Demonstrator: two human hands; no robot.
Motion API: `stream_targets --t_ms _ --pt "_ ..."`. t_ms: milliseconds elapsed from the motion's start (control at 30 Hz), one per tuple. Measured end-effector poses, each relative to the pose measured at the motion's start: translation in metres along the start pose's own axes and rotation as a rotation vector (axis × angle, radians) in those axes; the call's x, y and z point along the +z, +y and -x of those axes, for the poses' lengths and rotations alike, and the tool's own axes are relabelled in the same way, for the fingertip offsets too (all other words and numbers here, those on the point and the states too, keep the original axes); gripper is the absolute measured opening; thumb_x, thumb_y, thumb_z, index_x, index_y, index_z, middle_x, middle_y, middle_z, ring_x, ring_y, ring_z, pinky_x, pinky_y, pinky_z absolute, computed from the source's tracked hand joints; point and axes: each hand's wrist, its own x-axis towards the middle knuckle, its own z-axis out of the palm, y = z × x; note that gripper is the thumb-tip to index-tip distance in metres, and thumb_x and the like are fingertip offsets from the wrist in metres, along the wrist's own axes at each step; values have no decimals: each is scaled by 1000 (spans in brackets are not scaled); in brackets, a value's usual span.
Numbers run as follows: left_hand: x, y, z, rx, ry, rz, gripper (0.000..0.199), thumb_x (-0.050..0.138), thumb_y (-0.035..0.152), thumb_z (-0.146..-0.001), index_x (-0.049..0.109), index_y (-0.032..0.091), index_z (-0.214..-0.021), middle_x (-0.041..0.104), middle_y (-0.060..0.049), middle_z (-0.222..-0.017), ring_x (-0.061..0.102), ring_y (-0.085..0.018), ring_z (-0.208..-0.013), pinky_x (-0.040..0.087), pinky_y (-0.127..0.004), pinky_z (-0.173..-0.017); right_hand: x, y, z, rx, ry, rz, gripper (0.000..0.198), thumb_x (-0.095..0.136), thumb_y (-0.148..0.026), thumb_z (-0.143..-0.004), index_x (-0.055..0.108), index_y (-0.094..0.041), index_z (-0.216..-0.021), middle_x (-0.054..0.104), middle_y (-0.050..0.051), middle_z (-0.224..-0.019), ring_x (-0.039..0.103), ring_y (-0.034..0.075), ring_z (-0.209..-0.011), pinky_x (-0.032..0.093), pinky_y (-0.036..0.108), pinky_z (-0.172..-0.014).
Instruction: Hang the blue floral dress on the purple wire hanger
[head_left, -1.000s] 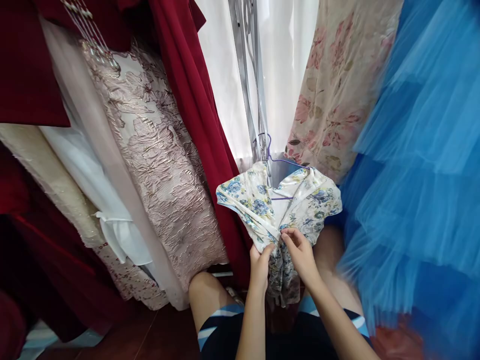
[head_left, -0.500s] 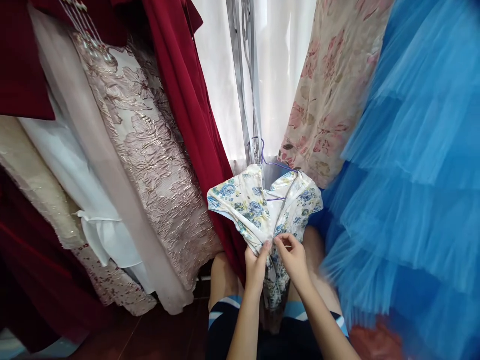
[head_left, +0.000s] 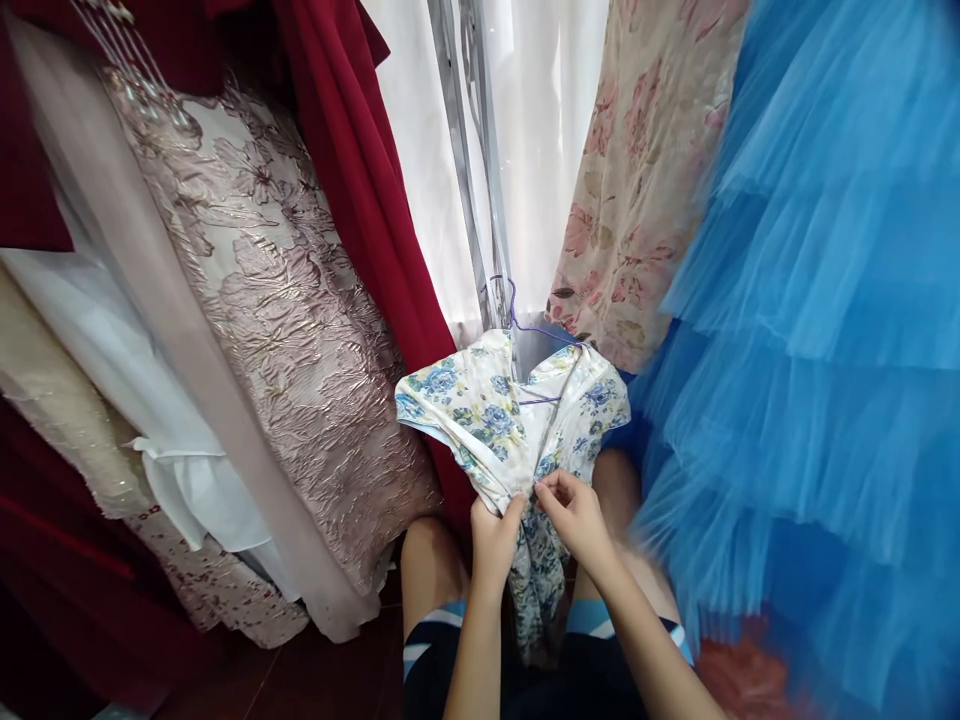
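A white dress (head_left: 480, 400) with blue and yellow flowers hangs on a purple wire hanger (head_left: 534, 328) in front of me, its lower part falling between my knees. My left hand (head_left: 495, 530) grips the dress front at the waist, thumb on top and fingers behind the cloth. Just beside it, my right hand (head_left: 568, 505) pinches the fabric edge at the bottom of the V-shaped neckline. Whatever small fastening may lie between the right fingertips is too small to make out.
To the left hang a dark red garment (head_left: 360, 180), a pink textured dress (head_left: 300, 330) and a white garment (head_left: 202, 480). At right are a floral dress (head_left: 630, 200) and a blue tiered tulle dress (head_left: 810, 300). Grey metal poles (head_left: 469, 150) stand before a white curtain (head_left: 540, 130).
The view has shifted a little, so the dress and hands appear slightly further left. Both hands keep their hold at the waist of the dress.
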Motion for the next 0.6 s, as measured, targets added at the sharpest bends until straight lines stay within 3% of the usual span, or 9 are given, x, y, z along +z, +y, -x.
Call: stream_targets --t_ms 67,133,200,233,333,400,600 --pt "0 -3 -1 86 144 65 50 72 23 -76 56 16 -123 66 -14 -121 63 -28 -113 49 -41 -99 1 2 0 4 11 -31 24 60 -39 -87 60 -18 -75 61 2 -65 53 17 -58 40 27 -57" --pt "-2 -3 0 251 381 78 60 73 24 -77 44 21 -130 57 -14 -131 58 -26 -119 46 -40 -102 2 3 0 14 40 -39 22 62 -37 -85 59 -18 -73 59 1 -63 52 16 -57 38 26 -55" --pt "-6 0 2 403 527 -26 57 73 24 -77 46 22 -127 53 -13 -132 54 -25 -121 43 -40 -105 2 3 -1 44 42 -58 22 64 -36 -82 59 -18 -70 58 1 -60 51 15 -54 37 26 -53" --pt "-7 2 3 447 499 -108 50 73 24 -77 51 22 -121 55 -12 -127 55 -25 -118 42 -39 -104 2 3 -1 66 22 -81 23 65 -37 -81 59 -18 -70 58 0 -58 50 15 -53 37 26 -52" --pt "-4 2 5 436 119 -272 23 67 21 -81 63 20 -103 64 -9 -103 61 -24 -102 46 -35 -94 1 0 -5 113 -72 -186 24 67 -38 -78 61 -17 -69 59 1 -55 51 15 -49 37 26 -50" --pt "4 -3 5 389 -47 -293 19 61 18 -83 64 20 -102 67 -8 -98 63 -23 -96 49 -33 -88 0 -2 -8 126 -104 -239 22 68 -37 -76 62 -17 -69 59 1 -54 51 14 -49 38 25 -50" --pt "21 -14 2 335 39 -328 9 58 23 -87 62 20 -95 68 -5 -85 66 -21 -82 50 -31 -78 3 -9 -12 218 -96 -378 22 71 -34 -71 61 -16 -63 55 -1 -47 43 10 -42 32 23 -45"
